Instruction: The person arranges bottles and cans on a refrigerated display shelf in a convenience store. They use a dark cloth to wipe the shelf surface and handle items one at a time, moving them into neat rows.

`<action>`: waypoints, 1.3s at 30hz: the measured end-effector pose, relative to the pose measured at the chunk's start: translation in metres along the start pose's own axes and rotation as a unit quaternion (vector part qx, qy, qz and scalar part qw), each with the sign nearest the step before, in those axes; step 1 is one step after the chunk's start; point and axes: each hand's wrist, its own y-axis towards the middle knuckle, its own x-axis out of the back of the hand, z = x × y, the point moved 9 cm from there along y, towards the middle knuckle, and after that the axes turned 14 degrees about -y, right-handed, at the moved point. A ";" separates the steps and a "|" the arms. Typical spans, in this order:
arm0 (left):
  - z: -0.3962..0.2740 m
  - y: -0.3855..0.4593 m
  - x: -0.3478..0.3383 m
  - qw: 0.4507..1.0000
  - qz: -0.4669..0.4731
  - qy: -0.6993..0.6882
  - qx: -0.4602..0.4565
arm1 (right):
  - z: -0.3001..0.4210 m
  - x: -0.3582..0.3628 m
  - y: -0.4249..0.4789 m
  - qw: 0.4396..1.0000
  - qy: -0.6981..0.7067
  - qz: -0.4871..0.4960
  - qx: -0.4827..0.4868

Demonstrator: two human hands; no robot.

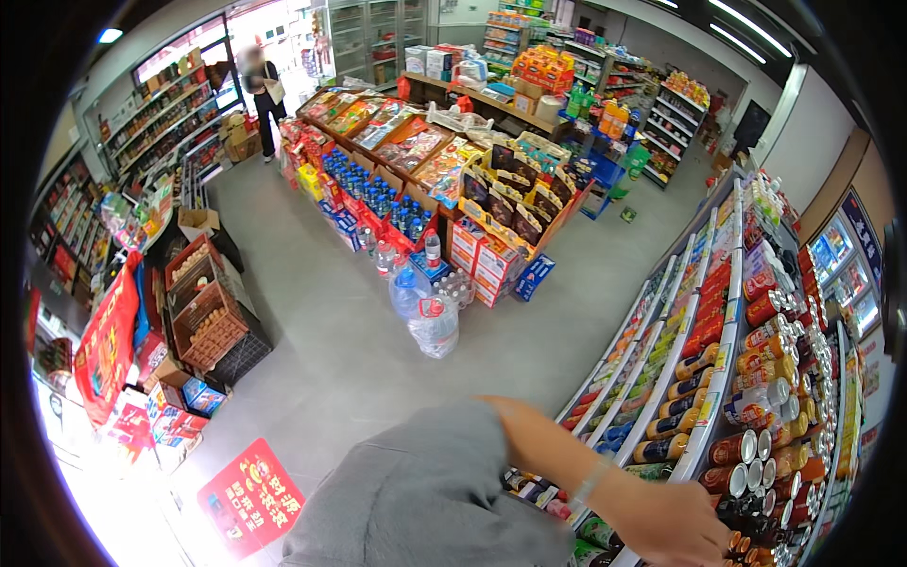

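Note:
My left hand [669, 521], with a light band at its wrist, reaches out from a grey sleeve [432, 482] at the lower right. Its fingers bend down among dark bottles and orange-capped items on the drinks shelf [716, 383]. Whether they hold anything cannot be told. Close above the hand lie dark red cans [726, 450] with silver ends. Yellow-labelled bottles [673, 425] lie in a row left of those cans. My right hand is out of view.
Water bottles and a wrapped pack [436, 329] stand on the floor by the central display [404, 149]. Egg crates [209, 312] are at the left. A red floor mat [251, 496] lies lower left. A person [266, 92] stands near the doorway.

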 end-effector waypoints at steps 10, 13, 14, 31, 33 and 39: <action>0.017 -0.294 0.051 0.834 0.110 0.379 0.386 | -0.006 0.003 0.005 0.999 -0.018 0.021 0.036; 0.016 -0.291 0.028 0.836 0.157 0.337 0.403 | -0.001 0.008 0.010 0.997 -0.045 0.046 0.037; 0.017 -0.288 0.023 0.851 0.139 0.330 0.384 | -0.002 0.005 0.009 0.996 -0.053 0.056 0.034; 0.064 -0.190 0.117 0.905 0.020 0.307 0.295 | -0.009 -0.010 -0.005 0.990 -0.052 0.125 0.027; 0.110 -0.148 0.153 0.902 0.044 0.298 0.311 | -0.007 -0.007 -0.003 0.991 -0.057 0.115 0.025; 0.184 -0.009 0.264 0.751 0.156 0.534 0.356 | -0.007 -0.010 -0.002 0.995 -0.043 0.084 0.026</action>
